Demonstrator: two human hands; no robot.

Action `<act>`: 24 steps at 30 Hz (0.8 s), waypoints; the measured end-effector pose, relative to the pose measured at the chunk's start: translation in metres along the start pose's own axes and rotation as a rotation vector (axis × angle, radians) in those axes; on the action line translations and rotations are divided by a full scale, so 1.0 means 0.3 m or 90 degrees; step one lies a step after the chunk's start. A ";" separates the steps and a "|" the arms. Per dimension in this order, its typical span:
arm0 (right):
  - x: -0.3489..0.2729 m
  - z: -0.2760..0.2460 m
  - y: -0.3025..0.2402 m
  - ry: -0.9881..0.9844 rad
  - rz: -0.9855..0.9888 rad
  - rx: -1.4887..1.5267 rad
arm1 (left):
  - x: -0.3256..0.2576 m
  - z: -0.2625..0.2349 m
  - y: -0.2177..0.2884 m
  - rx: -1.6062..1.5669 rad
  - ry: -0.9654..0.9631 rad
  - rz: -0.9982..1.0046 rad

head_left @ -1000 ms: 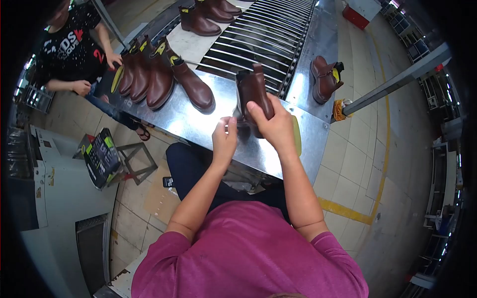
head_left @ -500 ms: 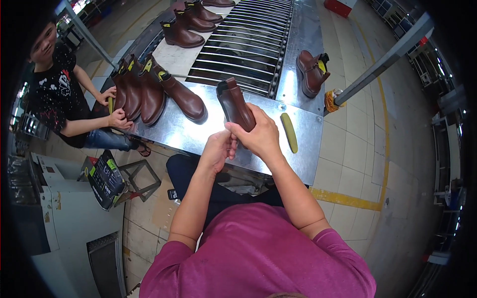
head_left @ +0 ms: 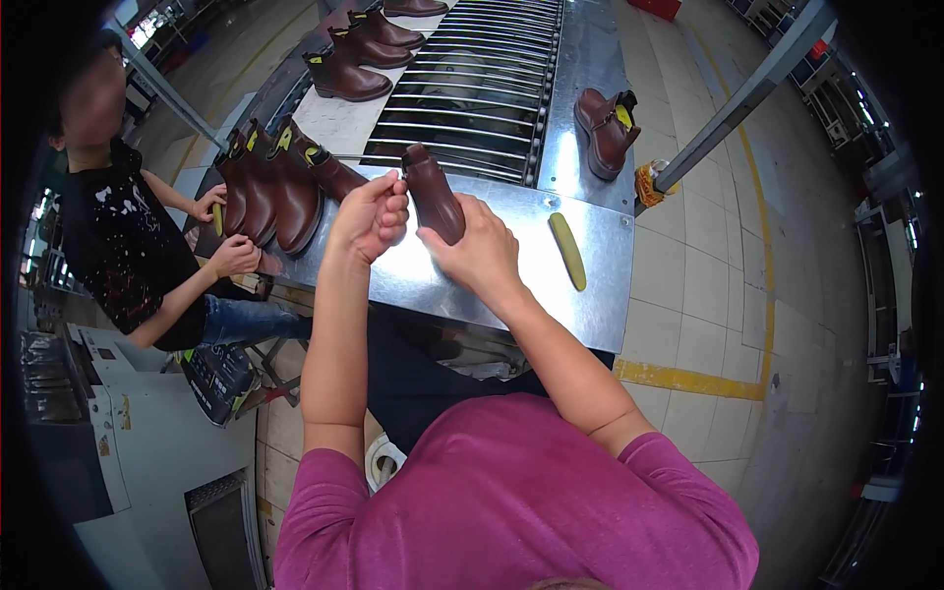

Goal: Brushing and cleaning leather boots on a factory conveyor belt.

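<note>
Since the earlier frames we had turned the brown boot (head_left: 433, 193) and brought it nearer the roller conveyor (head_left: 482, 93), just above the middle of the frame, and our left hand (head_left: 372, 214) had climbed from the table edge to the boot's left side. The boot stood over the steel table (head_left: 590, 295), its long axis running from upper left down to lower right. Our right hand (head_left: 479, 251) wrapped the lower end, fingers curled round it; our left was half closed, fingertips pressed against the upper part, and whether it pinched anything small we could not tell. Both hands touched the boot, so neither was nearer.

A yellow-green stick (head_left: 567, 251) lay to the right. Left of us leaned a row of brown boots (head_left: 275, 187) with small yellow-green tags, beside a co-worker's hands (head_left: 221, 231). A single boot with a yellow tag (head_left: 605, 123) sat at upper right, near a yellow floor line (head_left: 688, 379).
</note>
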State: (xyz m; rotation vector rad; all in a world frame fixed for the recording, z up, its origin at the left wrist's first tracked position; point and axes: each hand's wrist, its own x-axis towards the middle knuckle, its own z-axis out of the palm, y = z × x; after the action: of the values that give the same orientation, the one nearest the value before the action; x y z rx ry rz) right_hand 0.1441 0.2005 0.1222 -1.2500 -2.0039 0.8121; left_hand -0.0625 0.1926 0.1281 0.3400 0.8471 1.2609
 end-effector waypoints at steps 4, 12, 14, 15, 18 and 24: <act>0.049 0.027 -0.041 -0.012 0.043 0.010 | 0.061 -0.020 0.018 0.114 0.022 0.064; 0.113 0.032 -0.097 0.007 0.014 0.014 | 0.082 -0.081 0.053 0.436 0.337 0.385; 0.114 0.003 -0.065 -0.009 0.003 0.003 | 0.083 -0.018 0.076 0.598 0.163 0.769; 0.118 -0.022 -0.043 -0.054 -0.033 -0.006 | 0.041 0.007 0.118 0.720 0.060 0.624; 0.113 -0.026 -0.005 -0.085 -0.136 0.008 | 0.007 0.014 0.203 0.697 -0.221 0.384; 0.115 -0.009 0.009 0.052 -0.221 0.004 | 0.038 0.015 0.144 0.745 -0.195 0.379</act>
State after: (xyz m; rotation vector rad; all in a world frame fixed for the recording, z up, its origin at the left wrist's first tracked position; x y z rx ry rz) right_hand 0.1355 0.2334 0.1283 -0.8801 -2.0693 0.5874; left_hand -0.0883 0.2173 0.1551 1.7736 1.1879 1.0554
